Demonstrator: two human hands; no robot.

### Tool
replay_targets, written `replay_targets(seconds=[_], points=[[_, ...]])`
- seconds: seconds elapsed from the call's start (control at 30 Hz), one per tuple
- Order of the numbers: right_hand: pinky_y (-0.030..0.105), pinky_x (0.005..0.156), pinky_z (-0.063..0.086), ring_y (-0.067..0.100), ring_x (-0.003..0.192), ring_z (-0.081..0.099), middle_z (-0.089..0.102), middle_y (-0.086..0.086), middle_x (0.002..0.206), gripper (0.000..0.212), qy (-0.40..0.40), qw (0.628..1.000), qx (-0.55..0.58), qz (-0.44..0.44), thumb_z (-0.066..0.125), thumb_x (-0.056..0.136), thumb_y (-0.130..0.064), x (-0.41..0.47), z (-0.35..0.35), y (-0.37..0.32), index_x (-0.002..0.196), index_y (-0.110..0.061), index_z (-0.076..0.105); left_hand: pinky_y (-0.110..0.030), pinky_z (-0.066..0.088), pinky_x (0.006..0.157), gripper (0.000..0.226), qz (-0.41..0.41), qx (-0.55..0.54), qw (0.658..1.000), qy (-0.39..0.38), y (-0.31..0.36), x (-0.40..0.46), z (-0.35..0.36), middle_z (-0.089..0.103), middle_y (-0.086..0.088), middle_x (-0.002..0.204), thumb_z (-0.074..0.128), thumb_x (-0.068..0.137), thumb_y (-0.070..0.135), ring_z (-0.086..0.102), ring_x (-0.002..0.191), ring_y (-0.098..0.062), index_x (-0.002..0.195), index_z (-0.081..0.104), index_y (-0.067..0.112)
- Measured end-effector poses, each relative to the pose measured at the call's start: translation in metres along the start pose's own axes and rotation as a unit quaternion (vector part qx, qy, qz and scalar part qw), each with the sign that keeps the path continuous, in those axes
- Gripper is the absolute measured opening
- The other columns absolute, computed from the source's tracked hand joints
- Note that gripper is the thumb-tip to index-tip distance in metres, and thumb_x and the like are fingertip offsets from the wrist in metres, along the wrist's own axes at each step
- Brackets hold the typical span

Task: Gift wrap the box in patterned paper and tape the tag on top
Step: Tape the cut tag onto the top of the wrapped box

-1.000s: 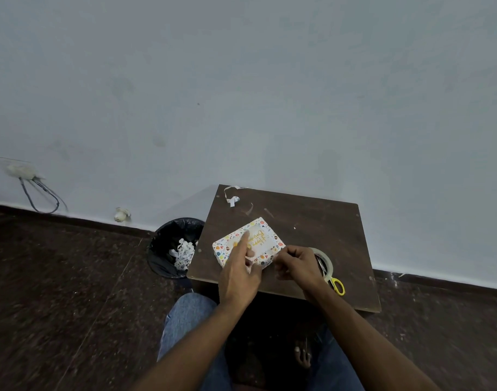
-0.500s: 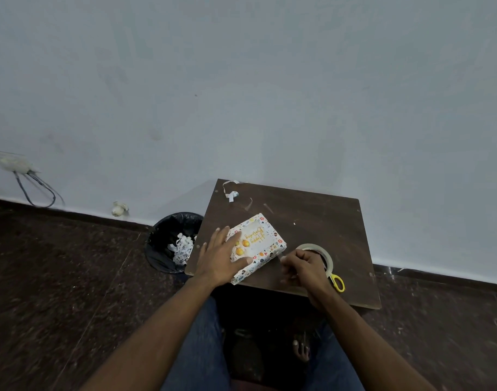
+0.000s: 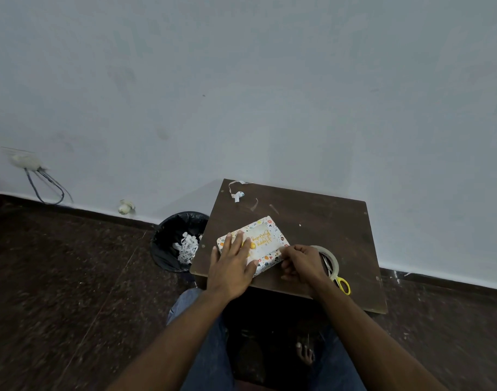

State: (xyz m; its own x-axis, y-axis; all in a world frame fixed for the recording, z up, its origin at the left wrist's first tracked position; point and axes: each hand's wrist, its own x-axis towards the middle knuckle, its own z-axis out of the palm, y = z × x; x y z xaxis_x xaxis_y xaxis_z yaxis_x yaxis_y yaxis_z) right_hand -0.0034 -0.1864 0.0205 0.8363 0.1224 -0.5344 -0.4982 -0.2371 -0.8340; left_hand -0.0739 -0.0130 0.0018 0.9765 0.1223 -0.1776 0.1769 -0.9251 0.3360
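The box, wrapped in white paper with small coloured prints, lies on the near left part of the brown table. A white tag with gold "Happy Birthday" lettering sits on its top. My left hand presses flat on the box's left end, fingers straight. My right hand is at the box's near right edge. Its fingers are curled and its fingertips pinch what looks like a small clear strip of tape against the edge.
A tape roll and yellow-handled scissors lie just right of my right hand. Paper scraps sit at the table's far left corner. A black bin with paper offcuts stands left of the table, near the wall.
My right hand has come from the tape roll back to the box's right edge. My left hand has stayed flat on the box, which has turned slightly.
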Motion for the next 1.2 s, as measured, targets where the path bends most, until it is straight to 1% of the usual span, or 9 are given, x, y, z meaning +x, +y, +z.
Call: replay_targets(seconds=[0.17,0.27,0.47,0.57,0.67,0.8,0.97,1.07,1.2], points=[[0.032,0.052,0.055,0.016,0.048,0.052,0.059,0.008,0.058,0.021,0.007,1.000,-0.006,0.009,0.066,0.091,-0.016,0.005,0.003,-0.002,0.075,-0.002,0.066,-0.051,0.001,0.120,0.061,-0.007,-0.017,1.000,-0.007,0.002,0.001,-0.001,-0.003,0.007,0.165,0.034,0.103,0.046,-0.010,0.151,-0.018,0.157,0.014,0.026],[0.031,0.051,0.054,0.015,0.047,0.051,0.059,0.007,0.056,0.021,0.008,1.000,-0.016,0.011,0.068,0.091,-0.017,0.008,0.005,-0.003,0.075,-0.002,0.066,-0.052,0.003,0.121,0.061,-0.008,-0.020,1.000,-0.016,0.001,0.000,-0.003,-0.003,0.008,0.165,0.035,0.103,0.046,-0.010,0.151,-0.017,0.157,0.014,0.027],[0.035,0.053,0.055,0.016,0.045,0.049,0.058,0.006,0.052,0.020,0.017,0.999,-0.033,0.021,0.070,0.089,-0.016,0.013,0.008,-0.003,0.074,-0.002,0.066,-0.052,0.005,0.120,0.060,-0.015,-0.043,0.999,-0.018,0.002,-0.001,-0.004,-0.002,0.009,0.165,0.037,0.103,0.046,-0.010,0.151,-0.016,0.156,0.017,0.028],[0.041,0.059,0.057,0.016,0.045,0.047,0.058,0.006,0.053,0.021,0.022,0.998,-0.053,0.028,0.072,0.086,-0.017,0.016,0.009,-0.004,0.070,-0.005,0.064,-0.052,0.006,0.120,0.060,-0.015,-0.053,0.998,-0.015,0.002,-0.001,-0.003,-0.001,0.010,0.165,0.038,0.103,0.045,-0.010,0.151,-0.015,0.156,0.018,0.028],[0.047,0.062,0.060,0.017,0.045,0.049,0.059,0.007,0.055,0.023,0.033,0.996,-0.079,0.032,0.075,0.083,-0.020,0.018,0.012,-0.006,0.069,-0.006,0.064,-0.052,0.006,0.120,0.059,-0.015,-0.061,0.998,-0.012,0.001,-0.001,-0.002,-0.001,0.010,0.165,0.039,0.102,0.044,-0.010,0.151,-0.014,0.156,0.020,0.028],[0.045,0.059,0.061,0.016,0.043,0.051,0.060,0.005,0.051,0.026,0.045,0.991,-0.118,0.039,0.077,0.081,-0.024,0.020,0.012,-0.012,0.069,-0.005,0.066,-0.052,0.006,0.120,0.059,-0.018,-0.065,0.998,-0.011,0.000,-0.001,-0.001,0.000,0.011,0.165,0.039,0.102,0.045,-0.010,0.151,-0.013,0.156,0.020,0.029],[0.044,0.056,0.061,0.016,0.045,0.054,0.062,0.006,0.055,0.029,0.048,0.986,-0.153,0.046,0.079,0.080,-0.027,0.019,0.013,-0.016,0.080,0.000,0.069,-0.052,0.007,0.121,0.059,-0.023,-0.062,0.998,-0.008,0.001,-0.001,-0.001,0.000,0.012,0.165,0.040,0.102,0.045,-0.010,0.151,-0.012,0.155,0.021,0.030],[0.049,0.057,0.061,0.018,0.046,0.056,0.063,0.005,0.054,0.032,0.048,0.984,-0.163,0.047,0.081,0.079,-0.030,0.019,0.010,-0.015,0.077,-0.001,0.069,-0.051,0.008,0.121,0.059,-0.028,-0.059,0.998,-0.007,0.002,-0.002,-0.002,0.000,0.013,0.165,0.040,0.101,0.046,-0.009,0.151,-0.012,0.155,0.022,0.030],[0.049,0.056,0.061,0.023,0.051,0.063,0.064,0.006,0.055,0.039,0.056,0.978,-0.201,0.025,0.079,0.080,-0.039,0.017,0.008,-0.012,0.071,-0.003,0.067,-0.051,0.008,0.121,0.059,-0.031,-0.052,0.998,-0.012,0.004,-0.001,-0.004,0.000,0.013,0.164,0.039,0.101,0.046,-0.010,0.151,-0.012,0.155,0.021,0.031]])
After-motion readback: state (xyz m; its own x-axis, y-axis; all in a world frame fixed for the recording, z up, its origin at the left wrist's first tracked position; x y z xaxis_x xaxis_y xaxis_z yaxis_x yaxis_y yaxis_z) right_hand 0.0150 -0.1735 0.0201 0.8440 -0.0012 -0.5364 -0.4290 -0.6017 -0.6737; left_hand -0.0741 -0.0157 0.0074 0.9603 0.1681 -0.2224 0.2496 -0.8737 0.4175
